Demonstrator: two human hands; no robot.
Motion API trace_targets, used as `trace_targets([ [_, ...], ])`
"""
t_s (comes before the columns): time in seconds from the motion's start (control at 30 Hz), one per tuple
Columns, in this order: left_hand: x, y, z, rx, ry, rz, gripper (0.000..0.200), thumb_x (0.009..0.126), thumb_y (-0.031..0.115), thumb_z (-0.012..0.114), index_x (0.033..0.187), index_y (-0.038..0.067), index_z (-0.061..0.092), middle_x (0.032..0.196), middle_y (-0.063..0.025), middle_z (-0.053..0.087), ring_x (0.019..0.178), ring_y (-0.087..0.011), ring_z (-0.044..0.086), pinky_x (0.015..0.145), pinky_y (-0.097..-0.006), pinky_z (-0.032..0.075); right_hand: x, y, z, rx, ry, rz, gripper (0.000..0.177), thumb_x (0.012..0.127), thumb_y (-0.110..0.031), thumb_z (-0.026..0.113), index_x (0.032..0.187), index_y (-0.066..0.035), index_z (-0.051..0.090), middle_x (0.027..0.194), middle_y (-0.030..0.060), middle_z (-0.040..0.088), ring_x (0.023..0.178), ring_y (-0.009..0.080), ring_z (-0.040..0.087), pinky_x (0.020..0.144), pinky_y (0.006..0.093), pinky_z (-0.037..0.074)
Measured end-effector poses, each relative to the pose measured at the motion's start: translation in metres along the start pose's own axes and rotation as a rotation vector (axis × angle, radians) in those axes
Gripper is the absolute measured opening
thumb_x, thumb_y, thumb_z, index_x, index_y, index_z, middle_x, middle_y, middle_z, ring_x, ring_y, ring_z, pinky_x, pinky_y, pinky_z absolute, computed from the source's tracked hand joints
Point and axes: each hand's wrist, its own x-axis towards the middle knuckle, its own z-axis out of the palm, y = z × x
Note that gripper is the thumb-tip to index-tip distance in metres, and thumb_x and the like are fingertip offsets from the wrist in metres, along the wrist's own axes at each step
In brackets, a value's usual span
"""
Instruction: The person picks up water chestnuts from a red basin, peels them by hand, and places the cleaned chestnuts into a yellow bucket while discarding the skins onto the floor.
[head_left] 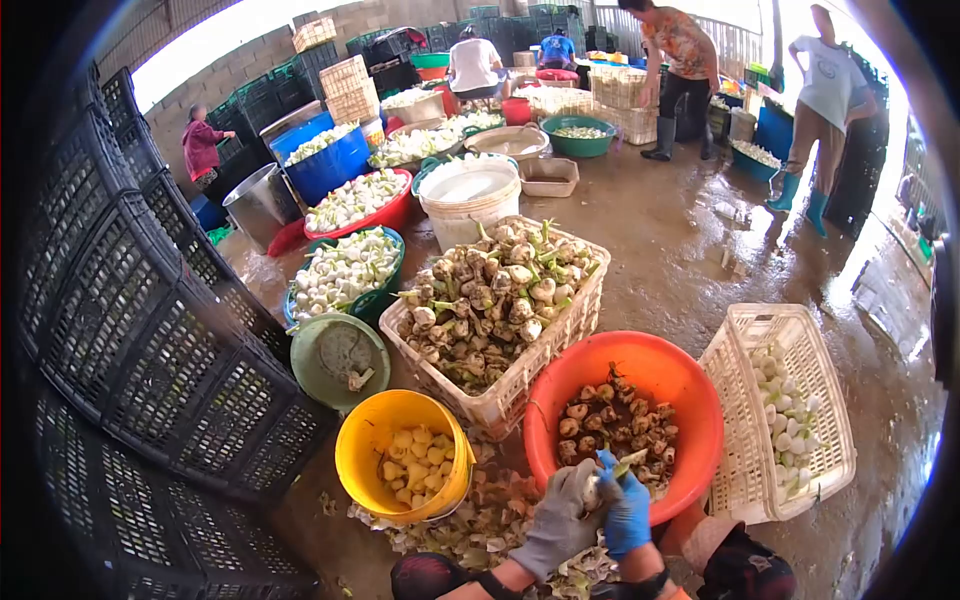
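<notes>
My left hand [562, 522], in a grey glove, and my right hand [626, 510], in a blue glove, are together at the near rim of an orange basin [690, 400]. Both are closed around a garlic bulb whose pale green stem [630, 463] sticks out at the top; most of the bulb is hidden by the gloves. Any small tool between my fingers cannot be made out. Soil-covered garlic bulbs [615, 425] lie in the basin. Peelings [470, 535] cover the floor below my hands.
A yellow bucket [355, 450] holds pale bulbs. Beyond it stands a heaped crate [490, 410]; at right, another crate [835, 440] holds cleaned bulbs. Black crates [130, 290] are stacked at left. Several people, tubs and a white bucket [470, 215] are farther back on the wet floor.
</notes>
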Motion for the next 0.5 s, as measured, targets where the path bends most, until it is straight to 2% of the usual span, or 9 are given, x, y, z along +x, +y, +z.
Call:
trace_targets([
  [0.03,-0.005,-0.003,-0.001,-0.005,-0.007,0.004,0.062,0.071,0.014,0.077,0.127,0.007,0.051,0.112,-0.0193,0.057,0.103,-0.0354,0.056,0.094,-0.0392,0.043,-0.011,0.004,0.008,-0.21,0.079,-0.095,0.042,0.092,-0.014,0.064,0.129,0.004,0.053,0.115,0.0064,0.063,0.1,0.0119,0.06,0.086,0.0247,0.048],
  [0.1,-0.003,-0.001,-0.01,-0.055,-0.099,-0.047,0.067,0.072,0.02,0.077,0.13,0.008,0.047,0.118,-0.0157,0.055,0.114,-0.0348,0.051,0.096,-0.0405,0.043,-0.019,-0.002,0.006,-0.203,0.069,-0.107,0.045,0.094,-0.016,0.062,0.132,0.005,0.05,0.12,0.0063,0.061,0.105,0.0119,0.057,0.092,0.0263,0.045],
  [0.17,-0.003,0.004,-0.017,-0.081,-0.119,-0.052,0.068,0.07,0.019,0.079,0.13,0.008,0.049,0.115,-0.0158,0.057,0.111,-0.0335,0.054,0.094,-0.0389,0.045,-0.024,-0.01,-0.004,-0.211,-0.073,-0.11,0.048,0.092,-0.015,0.066,0.134,0.004,0.05,0.111,0.0016,0.061,0.092,0.0067,0.053,0.084,0.0216,0.045],
  [0.23,-0.005,0.003,-0.017,-0.264,-0.151,-0.114,0.072,0.067,0.016,0.082,0.13,0.008,0.049,0.112,-0.0145,0.059,0.107,-0.0289,0.057,0.094,-0.0357,0.046,-0.03,-0.019,-0.013,-0.32,-0.13,-0.186,0.049,0.093,-0.014,0.064,0.136,0.003,0.047,0.114,0.0017,0.061,0.096,0.006,0.052,0.086,0.0217,0.044],
  [0.27,-0.003,0.002,-0.015,-0.562,-0.205,-0.254,0.071,0.07,0.01,0.08,0.133,0.005,0.047,0.114,-0.0106,0.06,0.102,-0.0208,0.059,0.09,-0.0313,0.047,-0.031,-0.024,-0.015,-0.418,-0.205,-0.256,0.05,0.093,-0.013,0.062,0.138,0.003,0.044,0.116,0.0017,0.061,0.099,0.0052,0.051,0.089,0.0219,0.044],
  [0.3,-0.004,0.004,-0.015,-0.57,-0.208,-0.253,0.071,0.07,0.01,0.08,0.133,0.005,0.047,0.114,-0.0106,0.06,0.102,-0.0208,0.059,0.09,-0.0313,0.047,-0.032,-0.03,-0.017,-0.514,-0.284,-0.324,0.052,0.094,-0.012,0.06,0.14,0.003,0.041,0.119,0.0018,0.061,0.103,0.0044,0.05,0.091,0.0221,0.043],
  [0.37,-0.003,0.011,-0.022,-0.803,-0.327,-0.444,0.067,0.079,0.001,0.072,0.137,-0.003,0.04,0.111,-0.0078,0.061,0.093,-0.0112,0.06,0.08,-0.0253,0.051,-0.03,-0.038,-0.024,-0.629,-0.318,-0.319,0.052,0.093,-0.009,0.059,0.14,0.001,0.041,0.116,0.0036,0.065,0.098,0.0037,0.051,0.088,0.0221,0.044],
  [0.4,-0.005,0.006,-0.02,-1.01,-0.347,-0.519,0.07,0.08,-0.001,0.071,0.14,-0.002,0.037,0.108,-0.0086,0.063,0.087,-0.0124,0.062,0.076,-0.0261,0.052,-0.028,-0.039,-0.025,-0.709,-0.313,-0.323,0.052,0.092,-0.009,0.06,0.14,0.0,0.042,0.114,0.0055,0.066,0.096,0.0043,0.052,0.087,0.0226,0.045],
  [0.5,0.0,0.014,-0.039,-1.139,-0.468,-0.654,0.07,0.08,-0.001,0.071,0.141,-0.002,0.036,0.107,-0.0058,0.063,0.088,-0.0097,0.062,0.075,-0.0233,0.052,-0.029,-0.041,-0.025,-0.773,-0.307,-0.32,0.049,0.091,-0.007,0.061,0.137,-0.001,0.046,0.11,0.0094,0.068,0.091,0.0053,0.054,0.083,0.0236,0.047],
])
